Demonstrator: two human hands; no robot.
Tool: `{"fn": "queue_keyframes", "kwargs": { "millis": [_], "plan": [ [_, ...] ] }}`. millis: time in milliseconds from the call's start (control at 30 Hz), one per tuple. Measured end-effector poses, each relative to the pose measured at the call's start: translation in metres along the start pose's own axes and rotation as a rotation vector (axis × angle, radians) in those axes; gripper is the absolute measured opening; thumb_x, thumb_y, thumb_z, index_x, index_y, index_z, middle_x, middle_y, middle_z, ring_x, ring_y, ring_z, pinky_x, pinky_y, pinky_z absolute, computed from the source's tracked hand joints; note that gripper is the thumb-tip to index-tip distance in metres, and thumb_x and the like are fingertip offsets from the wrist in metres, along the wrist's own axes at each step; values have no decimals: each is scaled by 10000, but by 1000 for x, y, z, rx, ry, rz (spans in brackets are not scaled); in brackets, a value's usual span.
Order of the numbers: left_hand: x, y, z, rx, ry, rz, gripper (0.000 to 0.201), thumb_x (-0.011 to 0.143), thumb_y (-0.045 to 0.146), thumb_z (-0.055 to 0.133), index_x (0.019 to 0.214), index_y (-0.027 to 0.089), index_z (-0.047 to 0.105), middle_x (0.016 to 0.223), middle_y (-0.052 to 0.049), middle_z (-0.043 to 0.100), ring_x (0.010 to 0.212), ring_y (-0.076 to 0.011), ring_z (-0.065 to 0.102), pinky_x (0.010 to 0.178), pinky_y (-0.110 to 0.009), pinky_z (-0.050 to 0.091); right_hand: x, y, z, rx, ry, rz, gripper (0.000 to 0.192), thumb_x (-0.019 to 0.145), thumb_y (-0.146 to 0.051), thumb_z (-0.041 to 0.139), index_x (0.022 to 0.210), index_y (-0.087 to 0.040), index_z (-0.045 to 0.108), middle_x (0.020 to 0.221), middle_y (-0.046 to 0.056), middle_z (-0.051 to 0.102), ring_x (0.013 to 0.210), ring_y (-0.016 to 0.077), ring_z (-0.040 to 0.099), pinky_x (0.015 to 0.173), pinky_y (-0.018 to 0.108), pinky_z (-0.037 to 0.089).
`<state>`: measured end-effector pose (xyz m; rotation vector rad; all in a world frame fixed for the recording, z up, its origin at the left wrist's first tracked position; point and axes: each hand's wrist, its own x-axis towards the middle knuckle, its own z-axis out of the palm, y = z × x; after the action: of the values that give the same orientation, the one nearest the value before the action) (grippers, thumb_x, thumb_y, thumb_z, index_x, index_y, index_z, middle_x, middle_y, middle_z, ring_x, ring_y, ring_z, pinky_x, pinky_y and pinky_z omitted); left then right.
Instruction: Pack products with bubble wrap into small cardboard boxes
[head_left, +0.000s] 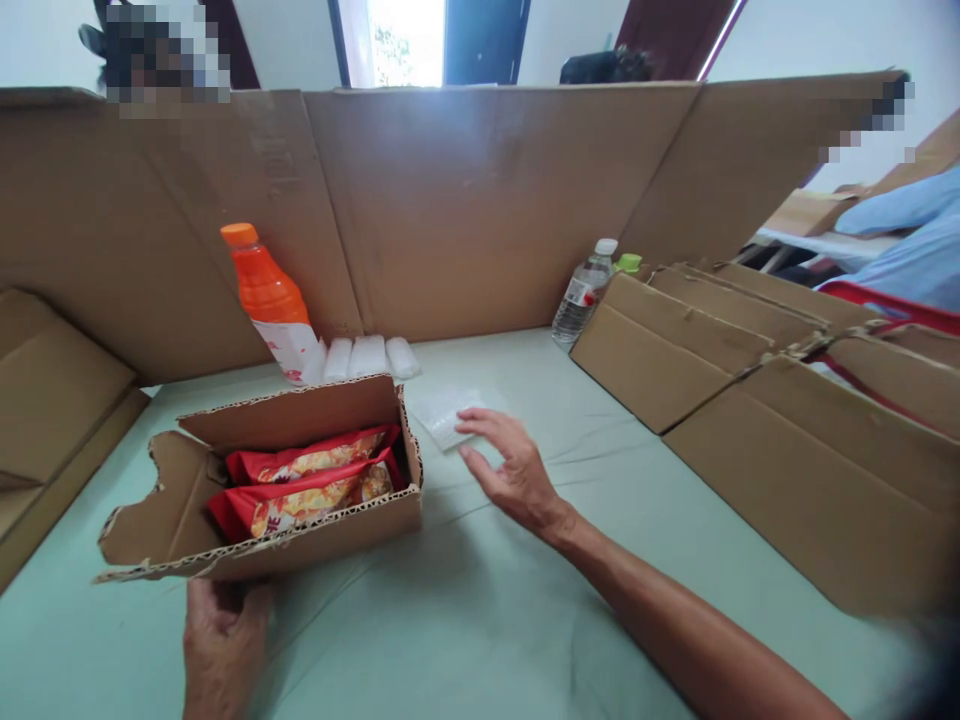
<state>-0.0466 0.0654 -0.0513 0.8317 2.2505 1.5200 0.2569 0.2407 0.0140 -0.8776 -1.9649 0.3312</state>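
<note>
An open cardboard box [352, 525] with torn edges sits left of centre, holding red snack packets [315, 497]. At the box's lower front left, my left hand [223, 645] grips it from below, its fingertips hidden under the cardboard. To the right of the box, my right hand [514, 470] reaches over the table with thumb and fingers apart and nothing between them. Its fingertips are close to a flat, clear plastic packet [442, 415] on the tabletop; whether they touch it I cannot tell.
Behind the box stand an orange-topped bottle [274, 300] and several white wrapped rolls [367, 358]. A clear water bottle [585, 292] leans by cardboard boxes [787, 450] on the right. A tall cardboard screen [487, 210] closes off the back. More cardboard [60, 400] lies left.
</note>
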Motion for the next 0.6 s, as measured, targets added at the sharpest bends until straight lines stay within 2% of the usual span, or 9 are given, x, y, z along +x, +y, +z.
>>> {"fn": "queue_keyframes", "kwargs": {
  "millis": [67, 133, 200, 267, 333, 433, 500, 533, 600],
  "plan": [
    [0, 2, 1, 3, -18, -78, 549, 560, 438, 676, 1041, 196, 568, 816, -18, 629, 680, -186, 541, 601, -306, 434, 12, 20, -2, -13, 10, 156, 283, 895, -277, 588, 1160, -209, 664, 1265, 109, 691, 1192, 258, 634, 984, 421, 492],
    [0, 6, 2, -15, -8, -112, 551, 541, 445, 671, 1023, 205, 556, 789, -8, 618, 665, -178, 530, 580, -293, 419, 30, 42, -2, -33, -57, 355, 399, 877, -324, 608, 1252, -191, 626, 1281, 128, 675, 1156, 271, 643, 942, 414, 513],
    [0, 8, 3, -43, 2, -121, 558, 526, 453, 673, 1011, 207, 549, 794, -10, 621, 670, -177, 538, 579, -289, 419, 50, 60, 1, -42, -172, 539, 524, 844, -373, 661, 1319, -162, 594, 1202, 142, 699, 1069, 282, 665, 915, 419, 515],
    [0, 8, 4, -60, -5, -120, 565, 522, 456, 677, 1012, 204, 549, 819, -17, 631, 693, -182, 553, 591, -289, 427, 66, 70, 9, -14, -258, 643, 624, 785, -370, 728, 1340, -124, 583, 1037, 125, 727, 953, 273, 678, 876, 409, 519],
    [0, 6, 4, -59, -11, -97, 555, 538, 457, 682, 1014, 203, 553, 823, -15, 627, 690, -174, 543, 595, -285, 424, 74, 74, 16, 43, -290, 660, 656, 760, -313, 730, 1358, -98, 567, 900, 81, 718, 848, 235, 671, 809, 365, 526],
    [0, 0, 4, -53, -18, -48, 524, 586, 441, 678, 1037, 203, 560, 792, 2, 608, 648, -153, 496, 581, -274, 400, 68, 72, 12, 155, -271, 616, 668, 799, -291, 641, 1426, -103, 505, 912, 56, 714, 825, 189, 665, 778, 316, 526],
    [-2, -3, 3, -60, -36, -26, 503, 628, 418, 671, 1070, 202, 563, 791, 6, 604, 631, -147, 474, 575, -269, 388, 51, 68, -6, 309, -286, 556, 650, 813, -358, 622, 1413, -123, 533, 980, 69, 724, 896, 201, 675, 836, 336, 529],
    [-2, -3, 3, -55, -36, -18, 491, 646, 405, 668, 1082, 202, 566, 792, 6, 602, 624, -144, 463, 571, -267, 380, 41, 67, -19, 376, -340, 523, 618, 809, -403, 633, 1364, -135, 590, 1018, 82, 730, 942, 221, 678, 873, 359, 528],
    [-3, -3, 4, -51, -24, -2, 478, 661, 384, 668, 1091, 198, 571, 799, 2, 597, 634, -148, 461, 579, -267, 382, 20, 63, -51, 417, -538, 473, 525, 788, -482, 677, 1209, -171, 716, 1114, 106, 735, 1045, 277, 674, 949, 415, 515]
  ]
}}
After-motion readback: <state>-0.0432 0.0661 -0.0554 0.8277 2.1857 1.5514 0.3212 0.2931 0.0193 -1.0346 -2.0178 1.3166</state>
